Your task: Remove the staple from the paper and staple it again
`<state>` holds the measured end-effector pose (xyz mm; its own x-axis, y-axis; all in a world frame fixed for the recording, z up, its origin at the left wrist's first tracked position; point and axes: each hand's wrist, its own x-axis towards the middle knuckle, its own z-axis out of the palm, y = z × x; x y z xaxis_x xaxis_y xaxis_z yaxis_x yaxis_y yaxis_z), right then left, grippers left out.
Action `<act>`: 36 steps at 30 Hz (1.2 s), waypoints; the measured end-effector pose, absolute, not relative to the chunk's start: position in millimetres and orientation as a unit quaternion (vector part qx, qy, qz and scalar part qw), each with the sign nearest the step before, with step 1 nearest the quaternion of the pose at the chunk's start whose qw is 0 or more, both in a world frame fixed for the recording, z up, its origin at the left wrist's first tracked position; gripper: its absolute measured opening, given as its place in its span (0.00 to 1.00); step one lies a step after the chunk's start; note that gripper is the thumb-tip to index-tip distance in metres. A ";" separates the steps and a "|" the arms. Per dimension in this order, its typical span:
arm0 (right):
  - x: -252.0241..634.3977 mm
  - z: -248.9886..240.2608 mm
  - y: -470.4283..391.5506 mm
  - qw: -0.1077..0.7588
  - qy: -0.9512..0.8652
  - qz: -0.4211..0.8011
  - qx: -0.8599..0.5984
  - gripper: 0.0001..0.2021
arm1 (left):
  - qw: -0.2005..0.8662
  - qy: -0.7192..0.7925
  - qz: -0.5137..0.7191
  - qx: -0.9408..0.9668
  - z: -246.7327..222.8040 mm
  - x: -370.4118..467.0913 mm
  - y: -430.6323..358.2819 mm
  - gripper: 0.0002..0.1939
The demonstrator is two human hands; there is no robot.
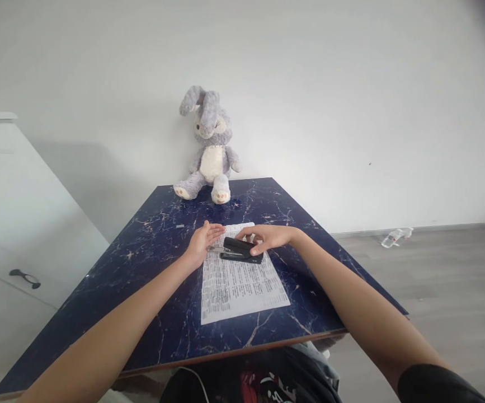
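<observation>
Over the printed sheet of paper (246,291), my right hand (271,237) grips a black stapler (236,246) by its right end, thumb in front and fingers behind. A metal slide (215,249) sticks out of the stapler's left end. My left hand (199,242) is at that end, its fingers stretched out and the palm against or very close to the metal; contact is hard to make out. Left of the paper lies a small grey strip (179,226), possibly staples.
A grey plush rabbit (212,157) sits at the back of the dark blue marbled table (175,313), against the wall. To the left stands a white cabinet (19,212) with a black handle. A clear plastic item (396,237) lies on the floor at right.
</observation>
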<state>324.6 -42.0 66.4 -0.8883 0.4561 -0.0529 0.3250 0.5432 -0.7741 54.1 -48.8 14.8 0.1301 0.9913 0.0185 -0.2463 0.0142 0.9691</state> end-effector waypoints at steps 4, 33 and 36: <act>296.2 56.3 -52.0 0.124 -0.911 0.295 -0.260 0.22 | 0.586 0.398 0.519 0.479 14.9 53.9 -48.7 0.26; 273.1 52.1 -60.9 0.238 -0.866 0.083 -0.433 0.21 | 0.505 0.466 0.585 0.430 26.7 43.7 -46.2 0.07; 276.7 53.8 -55.8 0.188 -0.850 0.241 -0.429 0.11 | 0.373 0.468 0.598 0.534 31.5 41.5 -51.0 0.12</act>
<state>276.7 -55.8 53.8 -0.5611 0.8201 0.1122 0.6395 0.5156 -0.5703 41.5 -51.0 31.5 -0.1520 0.9452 0.2890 0.0533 -0.2842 0.9573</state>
